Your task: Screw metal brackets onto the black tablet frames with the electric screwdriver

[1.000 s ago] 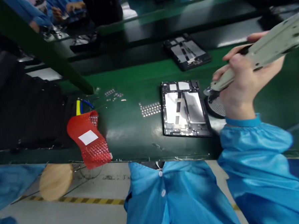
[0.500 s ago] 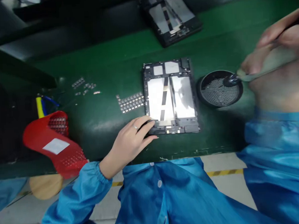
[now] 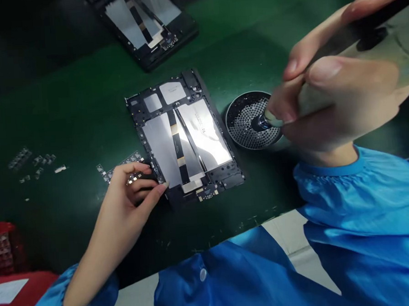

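An opened tablet chassis (image 3: pixel 181 136) with silver panels and a dark flex strip lies on the green bench (image 3: pixel 68 110). My left hand (image 3: pixel 131 186) grips its lower left corner, fingers curled against the frame. My right hand (image 3: pixel 328 101) holds a pale grey electric screwdriver (image 3: pixel 374 53), and the driver's tip dips into a round black dish of small screws (image 3: pixel 247 121) just right of the tablet. Both sleeves are bright blue.
A second opened tablet (image 3: pixel 143 24) lies farther back on the bench. Small metal parts (image 3: pixel 119 166) sit beside my left hand, with more scattered parts (image 3: pixel 33 162) at the left. A red tray (image 3: pixel 4 255) shows at the lower left corner.
The view has shifted closer and to the right. My left hand came in and took hold of the tablet's lower left corner. The screwdriver tip moved down into the screw dish.
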Action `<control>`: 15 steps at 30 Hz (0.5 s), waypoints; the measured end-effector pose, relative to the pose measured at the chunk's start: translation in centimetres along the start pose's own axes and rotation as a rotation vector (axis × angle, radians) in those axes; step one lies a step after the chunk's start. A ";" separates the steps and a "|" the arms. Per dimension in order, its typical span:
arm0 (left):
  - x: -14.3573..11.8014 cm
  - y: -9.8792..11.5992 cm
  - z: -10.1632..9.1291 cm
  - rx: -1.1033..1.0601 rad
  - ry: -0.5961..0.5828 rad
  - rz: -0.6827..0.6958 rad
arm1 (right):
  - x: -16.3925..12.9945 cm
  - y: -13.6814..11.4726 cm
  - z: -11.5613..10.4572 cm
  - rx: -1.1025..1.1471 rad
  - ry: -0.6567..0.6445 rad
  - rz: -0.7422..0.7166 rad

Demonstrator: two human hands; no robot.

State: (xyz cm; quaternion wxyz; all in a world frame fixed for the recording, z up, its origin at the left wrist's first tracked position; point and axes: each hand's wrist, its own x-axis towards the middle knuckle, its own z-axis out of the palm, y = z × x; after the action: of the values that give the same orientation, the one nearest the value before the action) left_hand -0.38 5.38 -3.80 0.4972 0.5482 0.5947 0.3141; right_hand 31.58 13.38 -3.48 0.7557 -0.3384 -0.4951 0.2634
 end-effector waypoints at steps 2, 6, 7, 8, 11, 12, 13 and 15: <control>0.8 0.1 -0.3 -0.060 -0.032 -0.014 | -0.1 0.0 0.0 -0.026 -0.041 0.011; 1.5 -0.5 -0.5 -0.139 -0.047 0.000 | -0.1 0.5 -0.6 0.013 -0.166 -0.029; 1.6 -0.7 -0.6 -0.140 -0.036 0.004 | 0.0 0.7 -0.8 0.032 -0.186 -0.042; 1.6 -0.8 -0.8 -0.136 -0.014 0.004 | 0.1 1.0 -1.0 0.062 -0.180 -0.050; 1.6 -0.9 -1.7 -0.118 0.095 -0.011 | 0.2 1.4 -1.4 0.131 -0.114 0.016; 1.5 -0.9 -2.1 -0.110 0.130 -0.033 | 0.2 1.4 -1.5 0.129 -0.111 0.035; 1.4 -0.8 -2.4 -0.104 0.158 -0.059 | 0.2 1.3 -1.6 0.109 -0.110 0.037; 1.1 -0.7 -2.9 -0.092 0.191 -0.117 | -0.1 0.8 -1.8 0.024 -0.102 0.038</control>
State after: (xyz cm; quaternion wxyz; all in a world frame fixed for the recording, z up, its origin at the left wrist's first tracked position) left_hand -3.23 6.77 -3.80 0.4805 0.4567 0.6552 0.3622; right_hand 33.13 13.38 -4.60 0.7282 -0.3248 -0.5233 0.3006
